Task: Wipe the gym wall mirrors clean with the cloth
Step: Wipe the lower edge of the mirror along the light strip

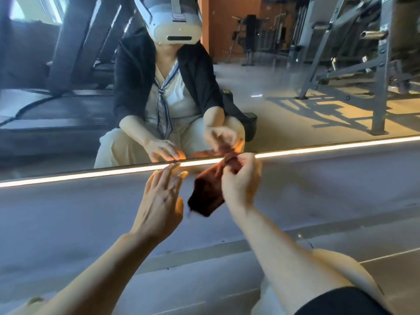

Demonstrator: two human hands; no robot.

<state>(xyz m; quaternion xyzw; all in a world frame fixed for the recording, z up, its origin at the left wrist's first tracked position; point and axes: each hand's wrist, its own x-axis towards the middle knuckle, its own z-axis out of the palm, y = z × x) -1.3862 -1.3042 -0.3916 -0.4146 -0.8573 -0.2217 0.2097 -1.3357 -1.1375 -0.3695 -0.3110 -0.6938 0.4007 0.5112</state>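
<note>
No readable writing or brand marks anywhere. One cloth (208, 192), dark red-brown, bunched and pinched at its top in the right hand (241, 178), hanging just before the mirror (295, 87) base. Left hand (159, 198) spread flat, holding nothing, beside cloth. One lit strip (68, 177) along mirror bottom edge.

Cloth (208, 193) motion-blurred, top hidden in right hand (241, 178); mirror (284, 87) cropped.
</note>
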